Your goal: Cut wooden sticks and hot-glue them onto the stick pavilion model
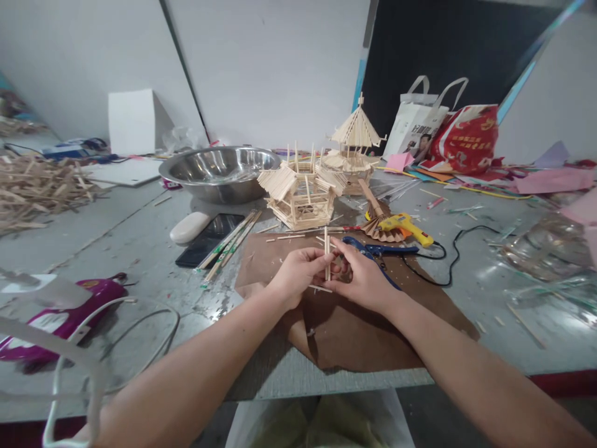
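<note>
Both my hands meet over a sheet of brown paper. Between the fingertips of my left hand are short pale wooden sticks, held upright. My right hand curls in from the other side, its fingers at the same sticks. Another short stick lies crosswise just below the fingers. Behind the hands stands a small pavilion model built of sticks, open at the top. Blue-handled pliers or scissors lie beside my right hand, partly hidden by it.
A yellow glue gun with a black cord lies on the right. To the left are a phone, a white case and wrapped chopsticks. Further back stand a steel bowl and a roofed stick model. A stick pile sits far left.
</note>
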A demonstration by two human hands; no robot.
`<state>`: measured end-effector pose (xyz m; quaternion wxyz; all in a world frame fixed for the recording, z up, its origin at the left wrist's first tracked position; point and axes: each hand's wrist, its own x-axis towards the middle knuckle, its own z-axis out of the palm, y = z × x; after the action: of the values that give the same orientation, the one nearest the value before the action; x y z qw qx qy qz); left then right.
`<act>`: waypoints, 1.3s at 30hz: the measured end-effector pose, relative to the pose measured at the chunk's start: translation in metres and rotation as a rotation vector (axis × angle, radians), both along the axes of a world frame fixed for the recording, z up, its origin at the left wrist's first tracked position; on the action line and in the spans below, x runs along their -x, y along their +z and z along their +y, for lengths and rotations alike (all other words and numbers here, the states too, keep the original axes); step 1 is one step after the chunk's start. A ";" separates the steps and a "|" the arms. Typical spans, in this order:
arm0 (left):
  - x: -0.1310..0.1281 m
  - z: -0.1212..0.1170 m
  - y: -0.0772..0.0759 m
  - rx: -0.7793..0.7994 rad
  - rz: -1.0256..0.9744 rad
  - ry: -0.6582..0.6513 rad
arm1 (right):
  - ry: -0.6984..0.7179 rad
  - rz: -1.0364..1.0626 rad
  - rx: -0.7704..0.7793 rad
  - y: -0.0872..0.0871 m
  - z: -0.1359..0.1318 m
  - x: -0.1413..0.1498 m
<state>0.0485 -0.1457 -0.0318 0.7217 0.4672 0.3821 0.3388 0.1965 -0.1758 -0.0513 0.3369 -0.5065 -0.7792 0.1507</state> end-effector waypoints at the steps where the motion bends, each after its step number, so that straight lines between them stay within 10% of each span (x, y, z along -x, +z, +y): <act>1: 0.000 0.000 0.000 -0.001 0.004 -0.001 | 0.000 -0.001 -0.009 -0.001 0.000 0.001; 12: 0.005 0.007 0.001 -0.150 0.080 0.112 | -0.051 -0.322 0.069 0.015 0.007 -0.031; 23: 0.016 0.021 0.001 -0.431 0.290 0.161 | -0.286 -0.711 0.492 0.017 0.008 -0.072; 39: 0.019 0.022 0.003 -0.500 0.296 0.109 | -0.403 -0.708 0.102 0.026 0.010 -0.054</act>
<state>0.0299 -0.1238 -0.0288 0.5015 0.6537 0.4122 0.3889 0.2504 -0.1661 -0.0257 0.0449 -0.6857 -0.7237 -0.0635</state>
